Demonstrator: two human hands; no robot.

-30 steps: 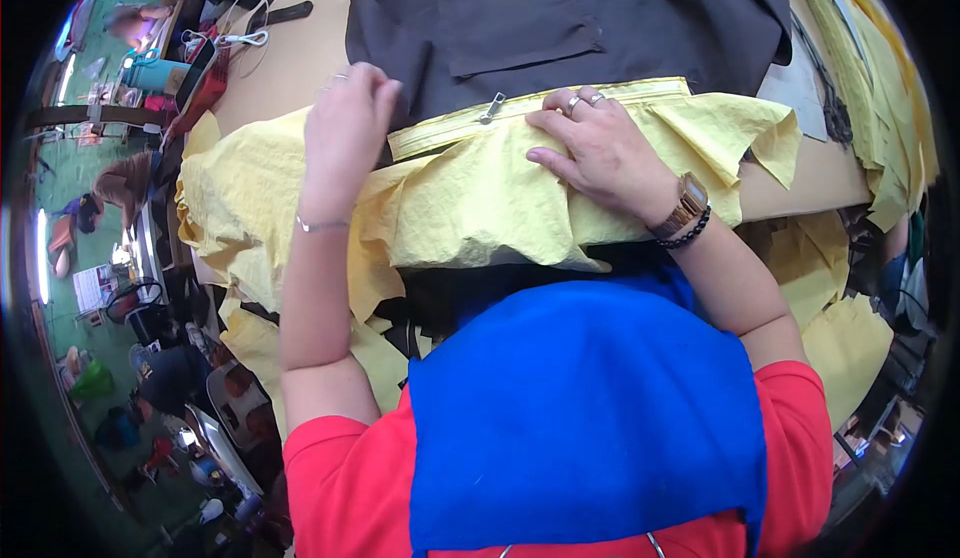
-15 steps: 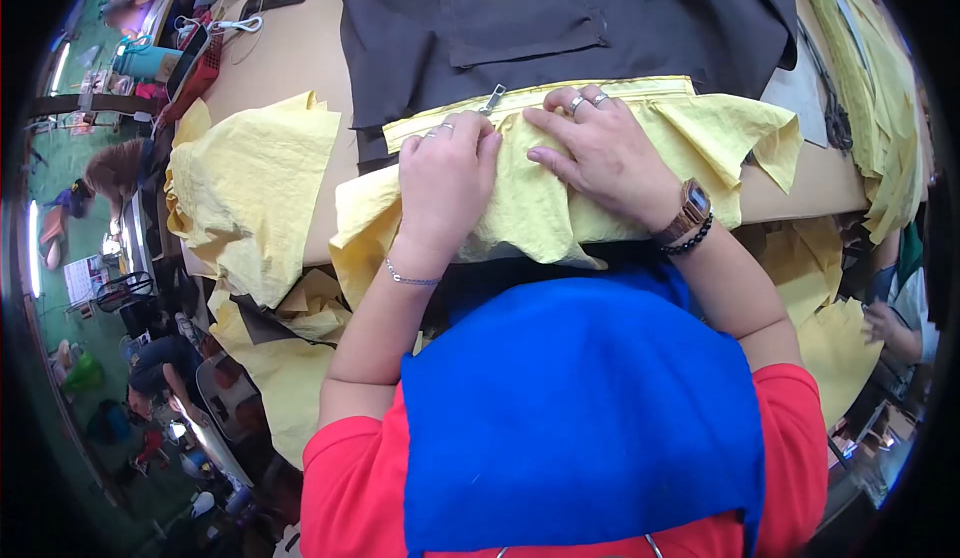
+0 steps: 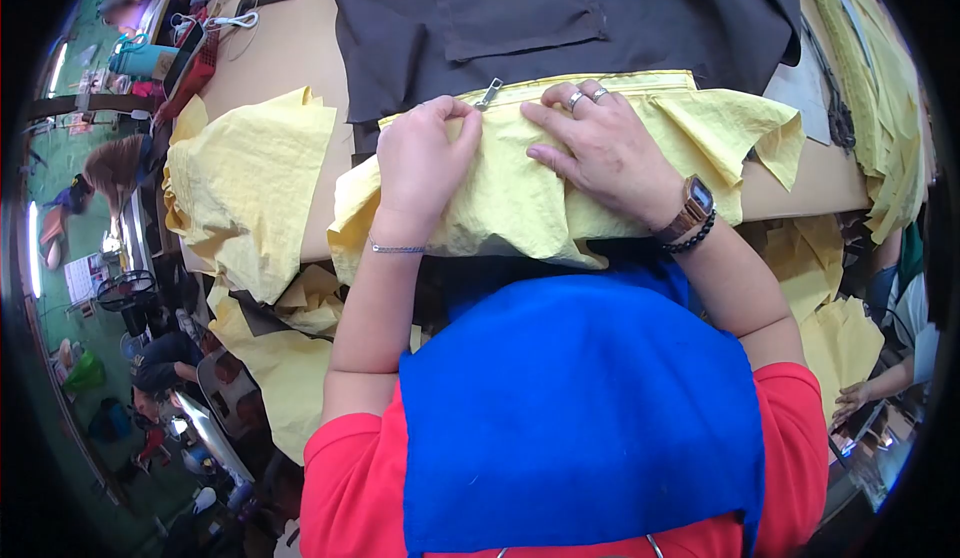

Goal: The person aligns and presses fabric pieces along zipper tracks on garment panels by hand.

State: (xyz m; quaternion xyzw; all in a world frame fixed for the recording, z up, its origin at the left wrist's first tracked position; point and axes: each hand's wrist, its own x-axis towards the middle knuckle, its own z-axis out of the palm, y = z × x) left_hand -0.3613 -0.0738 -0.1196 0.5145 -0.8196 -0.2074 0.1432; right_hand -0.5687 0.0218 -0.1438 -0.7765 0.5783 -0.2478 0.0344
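Note:
A strip of yellow fabric [image 3: 505, 193] hangs over the near table edge. Along its top runs a yellow zipper [image 3: 640, 84] with a metal zipper pull [image 3: 489, 94] sticking up. My left hand [image 3: 425, 163] pinches the zippered edge of the yellow fabric just left of the pull, its fingertips partly hidden. Wearing two rings, my right hand [image 3: 605, 158] lies on the yellow fabric right of the pull, thumb and index finger apart and pressing down. Beyond both hands is a dark brown fabric piece [image 3: 400, 48] with a pocket-like patch [image 3: 525, 18].
More yellow fabric [image 3: 250, 178] lies at the left of the table [image 3: 290, 28]. Scissors [image 3: 830, 93] rest at the right, near hanging yellow strips [image 3: 890, 118]. A red basket [image 3: 200, 68] and a cable [image 3: 240, 20] sit at the far left. A co-worker's hand [image 3: 850, 401] shows at right.
My left hand has shifted slightly left and up along the zipper edge, its pinch now closer to the pull. My right hand stays in place. The co-worker's hand at right has moved lower.

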